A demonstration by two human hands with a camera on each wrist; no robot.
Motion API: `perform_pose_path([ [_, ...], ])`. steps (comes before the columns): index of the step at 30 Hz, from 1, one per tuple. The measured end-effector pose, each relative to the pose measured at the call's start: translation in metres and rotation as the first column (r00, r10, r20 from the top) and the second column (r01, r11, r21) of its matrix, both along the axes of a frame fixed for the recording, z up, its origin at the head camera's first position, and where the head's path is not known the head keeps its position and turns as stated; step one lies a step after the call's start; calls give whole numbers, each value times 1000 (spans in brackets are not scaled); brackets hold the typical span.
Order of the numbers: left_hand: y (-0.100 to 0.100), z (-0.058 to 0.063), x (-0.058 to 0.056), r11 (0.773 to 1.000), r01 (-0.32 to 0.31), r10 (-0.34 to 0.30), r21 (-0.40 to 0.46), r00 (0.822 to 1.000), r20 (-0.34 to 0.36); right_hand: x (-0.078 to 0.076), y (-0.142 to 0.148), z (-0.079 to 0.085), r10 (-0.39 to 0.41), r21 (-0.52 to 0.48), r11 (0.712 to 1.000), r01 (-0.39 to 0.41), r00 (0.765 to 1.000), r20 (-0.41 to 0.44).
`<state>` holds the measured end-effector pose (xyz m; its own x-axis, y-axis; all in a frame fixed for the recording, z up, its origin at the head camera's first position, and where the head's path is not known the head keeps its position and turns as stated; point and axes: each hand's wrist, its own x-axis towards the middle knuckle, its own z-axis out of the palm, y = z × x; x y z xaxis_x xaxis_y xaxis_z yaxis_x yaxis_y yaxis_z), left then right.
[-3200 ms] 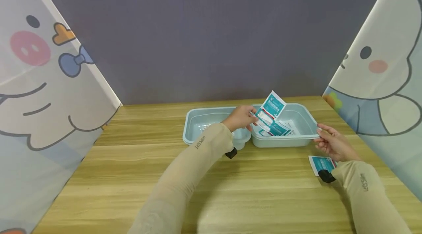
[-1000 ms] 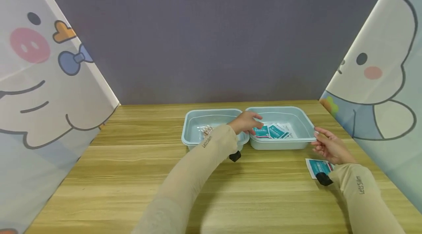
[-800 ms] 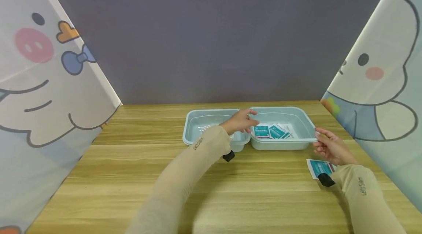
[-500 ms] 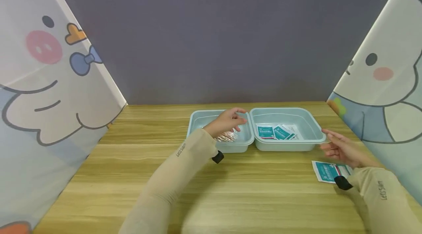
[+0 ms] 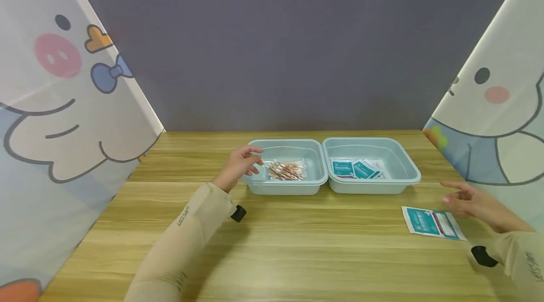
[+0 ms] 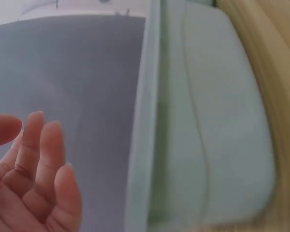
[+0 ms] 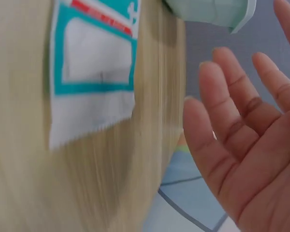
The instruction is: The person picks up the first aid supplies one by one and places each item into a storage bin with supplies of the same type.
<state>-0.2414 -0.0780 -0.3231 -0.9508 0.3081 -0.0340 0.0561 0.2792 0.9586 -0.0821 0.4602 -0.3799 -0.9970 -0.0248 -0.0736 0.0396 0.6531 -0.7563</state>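
Note:
My left hand [image 5: 239,166] hovers by the left rim of the left light-blue basin [image 5: 284,189], its fingers loosely bent around nothing. That basin holds a clear bag of cotton swabs [image 5: 286,170]. In the left wrist view the fingers [image 6: 50,159] are apart from the basin wall [image 6: 217,121]. The right basin [image 5: 369,186] contains several teal-and-white packets [image 5: 360,169]. My right hand [image 5: 480,205] is in the air at the right, holding nothing, with relaxed fingers. Just left of it, one teal-and-white packet [image 5: 425,221] lies flat on the table, also seen in the right wrist view.
The two basins stand side by side near the back of the wooden table [image 5: 297,245]. A dark grey panel [image 5: 289,47] rises behind them. Cartoon-printed panels flank the table on the left [image 5: 38,103] and right [image 5: 505,117].
A packet that my left hand held earlier is released into the right basin. The left hand has moved left across the left basin. My right hand has left the right basin's rim and drawn back rightward.

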Motion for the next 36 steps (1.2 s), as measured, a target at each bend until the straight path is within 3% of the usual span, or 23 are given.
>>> perform_pose_path([
  [4, -16, -5, -1, 997, -69, 68, 31, 997, 21, 4, 0, 2, -13, 186, 983, 13, 1000, -1],
  [8, -29, -10, -2, 995, -95, 94, 28, 995, 30, 6, 1, 3, -14, 266, 964, 23, 999, -35],
  [17, -47, -21, 2, 991, -133, 132, 13, 990, 55, 4, 4, -4, 3, 341, 939, 30, 995, -95],
  [24, -51, -28, 2, 984, -175, 172, 33, 982, 80, 4, 1, -6, -3, 341, 940, 34, 996, -90],
  [30, -51, -34, 2, 975, -212, 204, 63, 973, 111, 5, -3, -10, 7, 371, 927, 56, 986, -166],
  [36, -53, -48, 2, 977, -198, 182, 74, 967, 179, 6, -6, -17, 52, 405, 914, -9, 994, -94],
])
